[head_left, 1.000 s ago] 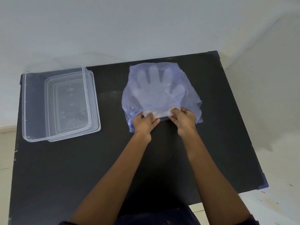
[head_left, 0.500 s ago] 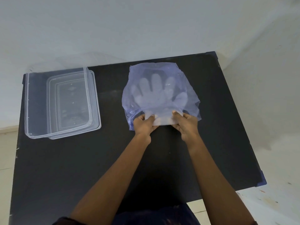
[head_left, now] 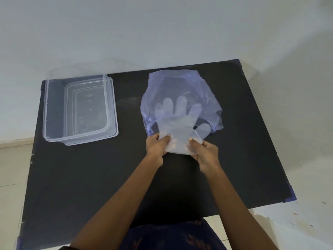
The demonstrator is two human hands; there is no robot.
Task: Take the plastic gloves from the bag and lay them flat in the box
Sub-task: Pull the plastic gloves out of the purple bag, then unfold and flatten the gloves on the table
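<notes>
Gloves' (head_left: 177, 129) cuff between both hands' pinching fingers (head_left: 166, 141).

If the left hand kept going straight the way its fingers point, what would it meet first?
Probably the bag. The left hand pinches the gloves at the cuff and points away from the person, into the bag's mouth. The box lies well off that line.

Both forearms extend forward, bare, converging slightly. Left hand (head_left: 156, 147) and right hand (head_left: 205, 153) sit side by side, close together, thumbs on top, each pinching the near edge of the plastic gloves (head_left: 177, 127).
</notes>
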